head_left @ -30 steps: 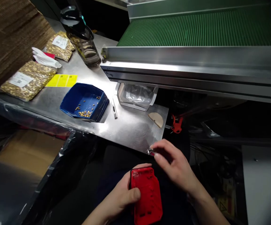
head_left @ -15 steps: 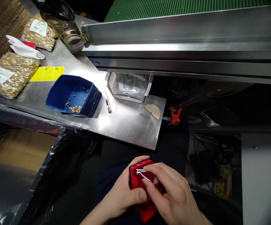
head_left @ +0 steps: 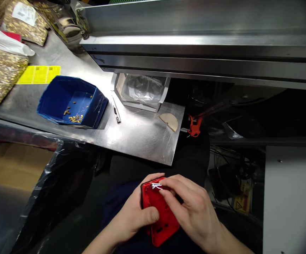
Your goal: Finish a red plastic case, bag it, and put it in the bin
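A red plastic housing (head_left: 166,222) with a dark edge on its left side rests tilted in my left hand (head_left: 139,211). My left thumb lies across its face and the other fingers wrap behind it. At the top end of the housing, my right hand (head_left: 190,204) pinches a thin, bright, bent wire piece (head_left: 156,186) between thumb and forefinger. The wire's far end meets the inside of the housing near its upper rim; whether it is seated there I cannot tell. The remaining right fingers curl over the housing's right edge.
On the metal table (head_left: 142,141) stand a blue bin (head_left: 100,109) with small brass pieces and a light bin (head_left: 142,106) with clear plastic. A utility knife (head_left: 116,111), a beige half-disc (head_left: 169,121) and an orange-handled tool (head_left: 195,126) are near. Bags of brass parts (head_left: 4,70) lie left.
The view has shifted, so the table appears further left and higher. My right thumb and forefinger have drawn nearer the housing's top end, and more of its red inner face shows.
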A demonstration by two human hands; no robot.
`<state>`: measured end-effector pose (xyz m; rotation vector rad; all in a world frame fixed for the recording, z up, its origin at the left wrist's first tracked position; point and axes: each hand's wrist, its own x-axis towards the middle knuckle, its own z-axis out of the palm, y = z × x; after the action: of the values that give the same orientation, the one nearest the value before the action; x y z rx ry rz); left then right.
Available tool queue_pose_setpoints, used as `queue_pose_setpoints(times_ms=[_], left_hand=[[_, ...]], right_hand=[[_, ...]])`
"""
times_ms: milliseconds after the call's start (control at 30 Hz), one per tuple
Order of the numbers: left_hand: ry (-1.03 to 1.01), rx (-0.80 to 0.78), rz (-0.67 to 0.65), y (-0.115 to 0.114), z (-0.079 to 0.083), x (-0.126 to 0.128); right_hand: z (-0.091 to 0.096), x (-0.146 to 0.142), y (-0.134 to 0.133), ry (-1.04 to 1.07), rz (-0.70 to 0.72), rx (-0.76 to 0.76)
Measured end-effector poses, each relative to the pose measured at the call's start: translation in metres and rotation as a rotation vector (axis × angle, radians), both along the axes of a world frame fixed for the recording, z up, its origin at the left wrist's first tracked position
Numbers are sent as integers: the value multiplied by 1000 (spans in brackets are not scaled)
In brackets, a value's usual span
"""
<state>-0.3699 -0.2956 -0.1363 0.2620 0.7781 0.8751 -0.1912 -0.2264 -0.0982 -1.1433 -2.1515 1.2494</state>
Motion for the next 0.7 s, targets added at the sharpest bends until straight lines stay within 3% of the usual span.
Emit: queue_pose_setpoints(times_ms=[200, 367, 700], left_hand=[[-7, 40, -10, 1, -4, -2], [-56, 57, -9, 1, -4, -2], [-123, 46, 1, 3, -3, -3]], right_hand=[[-3, 10, 19, 17, 263, 253], [-6, 6, 24, 16, 329, 414], [-3, 3, 26, -9, 394, 515]])
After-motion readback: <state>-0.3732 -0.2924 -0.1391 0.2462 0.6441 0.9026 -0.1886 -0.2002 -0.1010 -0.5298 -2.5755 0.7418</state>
